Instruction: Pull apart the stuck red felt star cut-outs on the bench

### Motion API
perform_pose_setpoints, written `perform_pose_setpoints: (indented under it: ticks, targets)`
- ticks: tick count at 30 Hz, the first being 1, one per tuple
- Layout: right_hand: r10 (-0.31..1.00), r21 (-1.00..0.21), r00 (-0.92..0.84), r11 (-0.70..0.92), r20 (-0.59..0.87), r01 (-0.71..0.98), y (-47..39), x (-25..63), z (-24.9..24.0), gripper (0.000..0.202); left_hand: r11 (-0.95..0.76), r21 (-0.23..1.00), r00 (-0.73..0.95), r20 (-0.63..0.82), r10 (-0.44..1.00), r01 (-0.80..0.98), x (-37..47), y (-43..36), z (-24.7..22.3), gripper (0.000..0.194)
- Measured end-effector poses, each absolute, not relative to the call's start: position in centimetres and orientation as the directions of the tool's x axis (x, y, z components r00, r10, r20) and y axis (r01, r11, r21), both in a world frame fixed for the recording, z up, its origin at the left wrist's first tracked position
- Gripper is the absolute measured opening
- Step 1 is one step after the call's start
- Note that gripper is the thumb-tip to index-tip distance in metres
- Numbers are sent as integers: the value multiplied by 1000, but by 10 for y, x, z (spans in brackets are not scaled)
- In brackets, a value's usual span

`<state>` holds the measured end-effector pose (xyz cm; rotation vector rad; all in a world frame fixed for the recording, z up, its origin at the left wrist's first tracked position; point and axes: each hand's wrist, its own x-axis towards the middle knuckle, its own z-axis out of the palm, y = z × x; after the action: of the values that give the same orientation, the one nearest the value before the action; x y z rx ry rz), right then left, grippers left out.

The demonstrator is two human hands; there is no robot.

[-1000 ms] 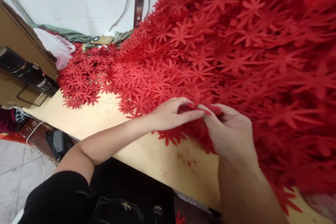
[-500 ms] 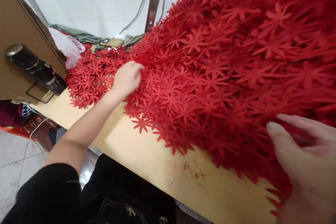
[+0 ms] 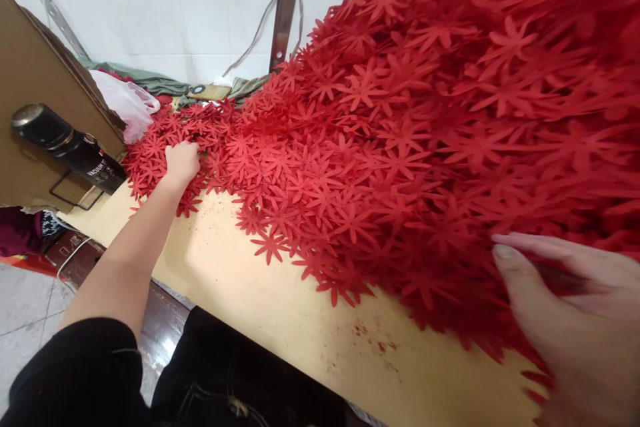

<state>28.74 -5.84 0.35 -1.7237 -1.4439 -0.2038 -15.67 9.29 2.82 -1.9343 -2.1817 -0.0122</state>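
Note:
A large heap of red, many-petalled artificial flower pieces [image 3: 360, 167] covers much of the table and rises toward the upper right. Further left, a lower patch of the same red pieces [image 3: 150, 153] joins onto it. My left hand [image 3: 183, 161] is down on that lower patch, its fingers curled; whatever they grip is hidden beneath them. At the right edge, my right hand [image 3: 570, 300] is beside the near side of the heap, thumb and fingers stretched out with a gap between them and nothing visibly held.
A black vacuum flask [image 3: 70, 147] stands tilted in view against a cardboard box [image 3: 30, 73] at the left. Behind the red pieces lie a white plastic bag [image 3: 125, 103] and green cloth [image 3: 160, 82]. A metal bracket [image 3: 284, 20] is by the tiled wall. Red crumbs dot the pale tabletop [image 3: 225, 273].
My left hand has moved left from the edge of the big heap onto the lower patch. My right hand keeps its shape beside the heap. The view has shifted slightly.

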Motion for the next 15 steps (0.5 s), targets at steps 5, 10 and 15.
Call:
perform_pose_setpoints:
  ticks: [5, 10, 15]
  targets:
    - [673, -366, 135, 213, 727, 906, -55, 277, 5, 37, 130, -109, -115, 131, 985, 986, -159, 94, 40, 39]
    - [711, -394, 99, 263, 696, 881, -52, 264, 1, 35, 104, -146, -106, -8, 994, 984, -158, 93, 35, 39]
    - [743, -386, 24, 320, 669, 865, -54, 258, -3, 39, 136, -113, -128, 71, 989, 984, -156, 92, 29, 32]
